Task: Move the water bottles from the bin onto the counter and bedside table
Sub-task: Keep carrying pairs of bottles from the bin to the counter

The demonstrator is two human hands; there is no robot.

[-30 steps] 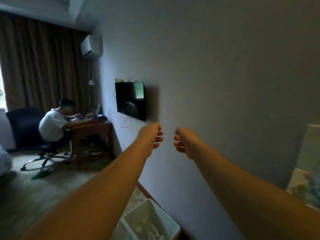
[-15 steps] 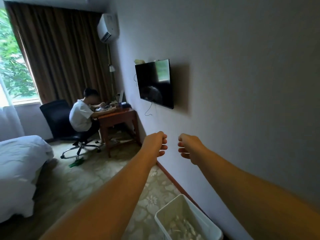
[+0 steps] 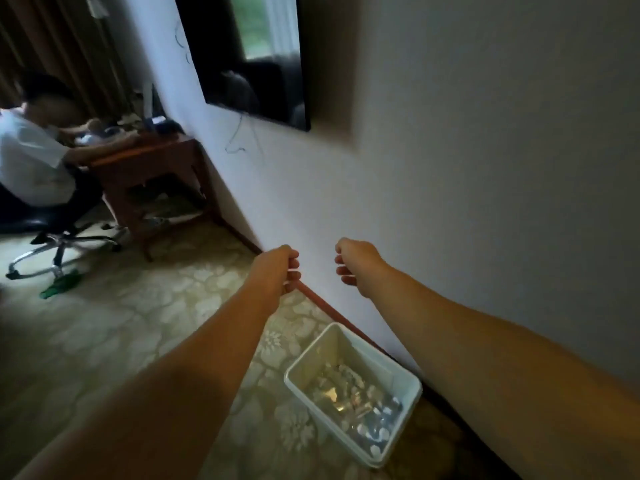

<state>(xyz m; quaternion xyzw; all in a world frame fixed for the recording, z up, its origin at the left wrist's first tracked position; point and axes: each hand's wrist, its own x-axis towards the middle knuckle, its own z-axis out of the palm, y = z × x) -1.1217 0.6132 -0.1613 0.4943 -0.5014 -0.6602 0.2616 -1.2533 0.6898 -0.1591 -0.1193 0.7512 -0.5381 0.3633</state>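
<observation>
While left hand [image 3: 277, 268], right hand [image 3: 356, 263] curl empty, bin [image 3: 408, 372] hugs wall.

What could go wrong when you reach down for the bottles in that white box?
The bin sits on the floor tight against the wall, so a reaching arm might scrape the wall. The bottles lie jumbled in dim light, so a grip could slip or pull up the wrong one. Both the left hand and the right hand are curled and empty, well above the bin, so bending down fast might tip it.
</observation>
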